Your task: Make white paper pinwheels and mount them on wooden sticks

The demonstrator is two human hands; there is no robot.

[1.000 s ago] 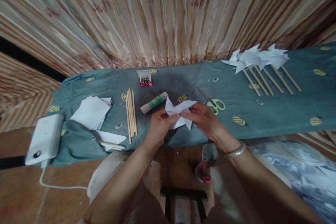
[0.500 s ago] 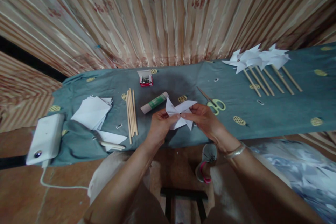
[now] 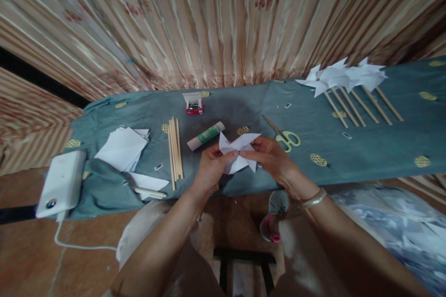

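A white paper pinwheel (image 3: 240, 142) is held between both hands above the near edge of the table. My left hand (image 3: 212, 167) is closed on its left side, the thumb pressed near the centre. From the right, my right hand (image 3: 273, 158) pinches it, its thumb also at the middle. Fingers beneath the paper are mostly hidden. Just beyond my left hand lies a glue stick (image 3: 206, 136) with a green label. Scissors (image 3: 286, 139) with pale green handles rest beyond my right hand.
Several wooden sticks (image 3: 175, 153) and a stack of white paper (image 3: 122, 148) lie left. A small red box (image 3: 193, 104) with metal pieces stands open at the back. Finished pinwheels (image 3: 344, 79) on sticks lie far right. A white device (image 3: 61, 183) sits at the left edge.
Both hands stay nearly in place on the pinwheel. Its blades have shifted slightly between the fingers.
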